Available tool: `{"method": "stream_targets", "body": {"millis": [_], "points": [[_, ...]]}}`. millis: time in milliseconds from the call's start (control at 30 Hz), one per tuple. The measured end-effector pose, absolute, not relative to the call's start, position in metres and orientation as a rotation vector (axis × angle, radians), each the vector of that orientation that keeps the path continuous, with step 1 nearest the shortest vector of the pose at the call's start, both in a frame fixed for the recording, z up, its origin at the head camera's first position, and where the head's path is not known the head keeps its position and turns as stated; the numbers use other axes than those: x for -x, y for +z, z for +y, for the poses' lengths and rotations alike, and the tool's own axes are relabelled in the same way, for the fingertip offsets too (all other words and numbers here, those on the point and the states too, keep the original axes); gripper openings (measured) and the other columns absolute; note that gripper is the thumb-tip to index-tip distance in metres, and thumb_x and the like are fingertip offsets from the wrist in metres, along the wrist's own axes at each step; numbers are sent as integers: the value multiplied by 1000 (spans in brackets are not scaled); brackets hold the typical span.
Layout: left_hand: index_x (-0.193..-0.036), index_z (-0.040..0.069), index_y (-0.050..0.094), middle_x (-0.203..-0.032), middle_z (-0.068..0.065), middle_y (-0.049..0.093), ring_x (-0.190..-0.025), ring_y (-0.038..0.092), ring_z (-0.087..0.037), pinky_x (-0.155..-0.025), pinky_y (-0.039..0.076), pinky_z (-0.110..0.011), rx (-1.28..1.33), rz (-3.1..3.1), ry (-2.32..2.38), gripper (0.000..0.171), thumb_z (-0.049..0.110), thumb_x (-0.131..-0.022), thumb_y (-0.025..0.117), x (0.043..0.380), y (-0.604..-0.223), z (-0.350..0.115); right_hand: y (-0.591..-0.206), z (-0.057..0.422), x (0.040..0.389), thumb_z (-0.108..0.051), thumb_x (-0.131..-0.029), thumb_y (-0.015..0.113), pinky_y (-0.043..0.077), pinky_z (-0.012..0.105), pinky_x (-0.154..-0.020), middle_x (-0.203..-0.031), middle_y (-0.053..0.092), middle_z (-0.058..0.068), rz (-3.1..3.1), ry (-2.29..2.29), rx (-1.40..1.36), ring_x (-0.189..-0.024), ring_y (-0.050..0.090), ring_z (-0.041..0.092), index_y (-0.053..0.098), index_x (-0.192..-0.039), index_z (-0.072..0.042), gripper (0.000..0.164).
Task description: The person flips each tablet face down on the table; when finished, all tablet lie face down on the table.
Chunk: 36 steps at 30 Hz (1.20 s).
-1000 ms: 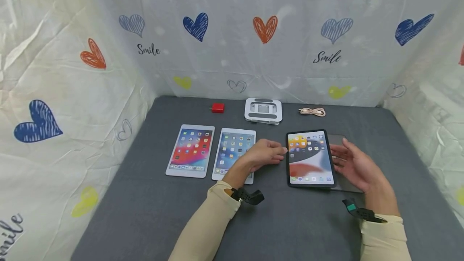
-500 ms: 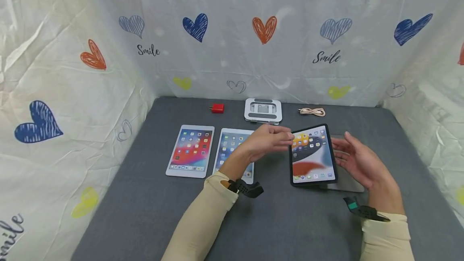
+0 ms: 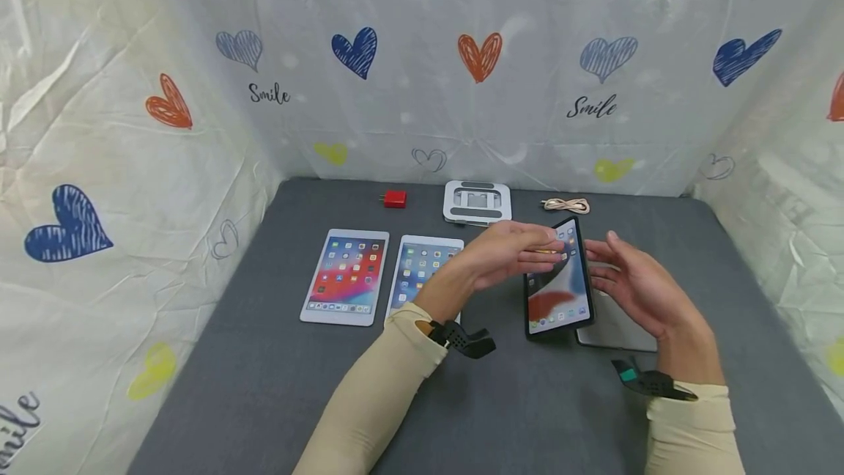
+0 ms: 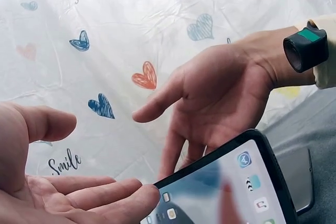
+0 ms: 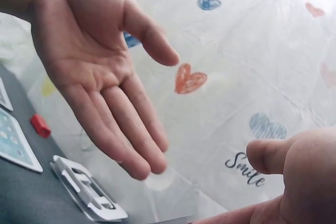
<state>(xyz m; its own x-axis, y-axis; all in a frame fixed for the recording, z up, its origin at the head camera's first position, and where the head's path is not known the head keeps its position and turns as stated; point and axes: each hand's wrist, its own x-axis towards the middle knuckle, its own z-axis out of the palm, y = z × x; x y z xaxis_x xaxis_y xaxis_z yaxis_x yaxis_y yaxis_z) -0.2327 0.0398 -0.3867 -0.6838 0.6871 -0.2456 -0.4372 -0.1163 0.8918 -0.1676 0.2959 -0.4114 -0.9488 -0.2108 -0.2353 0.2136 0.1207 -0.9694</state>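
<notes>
A black-framed tablet (image 3: pixel 557 299) stands tilted in the head view, its lit screen turned to the left and its right side raised. Behind its right edge are the fingers of my right hand (image 3: pixel 642 284), straight, with the thumb free. My left hand (image 3: pixel 508 255) reaches across in front of the screen with straight fingers; in the left wrist view its fingertips overlap the tablet's edge, and I cannot tell whether they touch. Partly hidden below the tablet lies a flat grey slab (image 3: pixel 620 325), like a tablet face down.
Two white tablets, one with a red screen (image 3: pixel 346 277) and one with a blue screen (image 3: pixel 418 270), lie at left, the latter partly behind my left forearm. Along the back sit a red charger plug (image 3: pixel 395 199), a folded white stand (image 3: pixel 478 202) and a bundled cable (image 3: pixel 565 205).
The black-framed tablet has gone from lying nearly flat to tilted, its right side rising and its screen turning left. My left hand has moved right and away from me, over the screen.
</notes>
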Motion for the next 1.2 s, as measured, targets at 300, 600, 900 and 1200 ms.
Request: {"method": "stream_targets", "body": {"millis": [300, 600, 900, 1200], "points": [[-158, -8, 50, -158, -25, 60, -147, 59, -39, -122, 52, -46, -270, 1392, 1894, 49, 17, -116, 57, 233, -385, 39, -401, 278, 171, -64, -115, 31, 55, 14, -100, -171, 20, 27, 2115, -1872, 83, -129, 54, 13, 18, -172, 5, 91], [-162, -6, 46, -158, -23, 60, -149, 58, -38, -119, 55, -42, -281, 1436, 1906, 54, 23, -117, 55, 232, -387, 26, -399, 260, 176, -58, -117, 34, 57, 19, -99, -163, 30, 20, 2080, -1902, 167, -122, 59, 12, 23, -170, 7, 85], [-159, -7, 49, -159, -23, 60, -147, 59, -42, -116, 58, -44, -281, 1465, 1928, 53, 24, -117, 54, 232, -388, 6, -398, 244, 180, -57, -117, 36, 59, 20, -102, -159, 39, 18, 2075, -1894, 179, -123, 62, 15, 29, -170, 5, 81], [-158, -6, 51, -160, -24, 58, -146, 59, -44, -118, 55, -51, -193, 1447, 1956, 50, 25, -118, 50, 234, -390, -16, -415, 249, 185, -59, -116, 40, 59, 24, -107, -153, 60, 2, 1998, -1926, 167, -126, 70, 9, 31, -167, 10, 86]]}}
